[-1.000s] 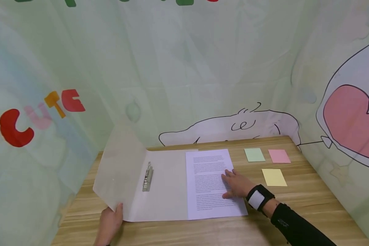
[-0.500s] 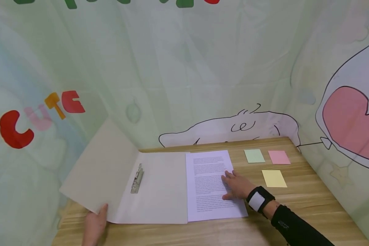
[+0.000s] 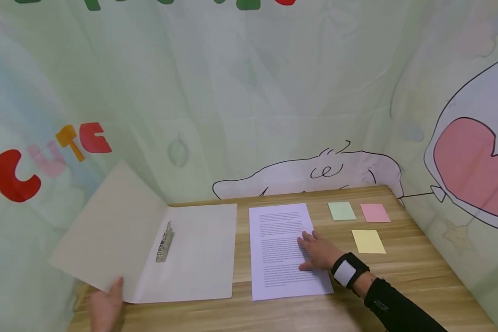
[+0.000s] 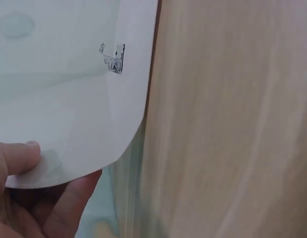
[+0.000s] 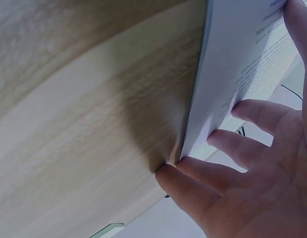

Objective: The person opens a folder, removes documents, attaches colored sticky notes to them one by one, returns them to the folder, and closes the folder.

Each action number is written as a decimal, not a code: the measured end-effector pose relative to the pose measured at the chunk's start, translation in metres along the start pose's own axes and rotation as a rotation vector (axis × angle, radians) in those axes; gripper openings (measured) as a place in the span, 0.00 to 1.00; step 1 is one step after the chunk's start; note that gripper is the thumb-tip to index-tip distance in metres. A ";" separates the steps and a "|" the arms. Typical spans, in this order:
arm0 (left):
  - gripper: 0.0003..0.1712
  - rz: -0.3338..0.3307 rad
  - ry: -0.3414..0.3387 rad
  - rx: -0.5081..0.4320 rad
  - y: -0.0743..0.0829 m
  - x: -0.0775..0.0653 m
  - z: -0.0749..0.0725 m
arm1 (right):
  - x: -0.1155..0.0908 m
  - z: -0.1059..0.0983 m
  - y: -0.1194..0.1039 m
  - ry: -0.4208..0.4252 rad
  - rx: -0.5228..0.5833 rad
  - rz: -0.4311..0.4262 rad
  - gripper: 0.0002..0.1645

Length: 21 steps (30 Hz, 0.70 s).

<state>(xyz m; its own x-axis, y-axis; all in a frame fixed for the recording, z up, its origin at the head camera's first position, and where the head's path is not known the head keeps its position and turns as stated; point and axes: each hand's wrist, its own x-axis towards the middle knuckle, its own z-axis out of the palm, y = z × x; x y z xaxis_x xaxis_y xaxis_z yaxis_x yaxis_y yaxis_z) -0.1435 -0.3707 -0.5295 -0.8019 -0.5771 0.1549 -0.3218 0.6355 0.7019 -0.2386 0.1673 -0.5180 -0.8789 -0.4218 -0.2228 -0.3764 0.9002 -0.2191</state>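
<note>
A white file folder (image 3: 203,249) lies opened on the left of the table, its front cover (image 3: 108,226) tilted up. Inside, by the spine, is a metal lever clip (image 3: 164,243). My left hand (image 3: 105,306) pinches the cover's lower edge, thumb (image 4: 25,156) on the inner face and fingers beneath, as the left wrist view shows. Right of the folder, and apart from it, lies a printed paper sheet or stack (image 3: 280,258). My right hand (image 3: 321,251) rests on its right side with fingers spread; in the right wrist view the fingertips (image 5: 218,136) touch the paper and table.
Green (image 3: 342,211), pink (image 3: 375,213) and yellow (image 3: 368,241) sticky notes lie to the right of the paper. The wooden table (image 3: 290,316) backs onto a printed fabric curtain (image 3: 253,92), which also hangs at both sides.
My left hand has moved left with the folder, sliding it out from beside the paper and leaving a strip of table between them. The cover leans further left. My right hand stays on the paper.
</note>
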 end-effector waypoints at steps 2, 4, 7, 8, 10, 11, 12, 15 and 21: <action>0.25 -0.016 -0.004 0.012 -0.002 0.003 -0.002 | 0.000 0.001 0.001 -0.003 -0.001 0.000 0.52; 0.26 -0.040 -0.009 0.019 -0.002 0.005 -0.004 | 0.001 0.002 0.002 -0.001 -0.014 -0.009 0.52; 0.28 -0.073 0.009 0.017 -0.003 0.007 -0.007 | 0.002 0.004 0.004 0.008 -0.045 -0.033 0.52; 0.28 -0.087 0.014 0.014 -0.003 0.008 -0.008 | 0.002 0.005 0.004 0.010 -0.059 -0.039 0.52; 0.29 -0.098 0.025 0.008 -0.004 0.009 -0.010 | 0.003 0.005 0.005 0.018 -0.074 -0.053 0.52; 0.29 -0.101 0.029 0.002 -0.004 0.009 -0.011 | 0.003 0.006 0.005 0.020 -0.074 -0.053 0.52; 0.29 -0.106 0.033 -0.003 -0.005 0.010 -0.011 | 0.003 0.006 0.005 0.020 -0.073 -0.053 0.52; 0.29 -0.101 0.028 0.007 -0.006 0.012 -0.013 | 0.004 0.006 0.005 0.019 -0.067 -0.050 0.51; 0.31 -0.110 0.025 0.017 -0.007 0.017 -0.015 | 0.003 0.006 0.005 0.020 -0.068 -0.041 0.52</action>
<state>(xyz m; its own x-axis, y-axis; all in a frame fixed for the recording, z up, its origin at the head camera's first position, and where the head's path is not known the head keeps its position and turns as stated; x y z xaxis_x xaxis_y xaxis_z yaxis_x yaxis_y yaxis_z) -0.1470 -0.3925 -0.5219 -0.7484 -0.6563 0.0955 -0.4157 0.5764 0.7036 -0.2416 0.1696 -0.5253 -0.8675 -0.4571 -0.1962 -0.4310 0.8876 -0.1624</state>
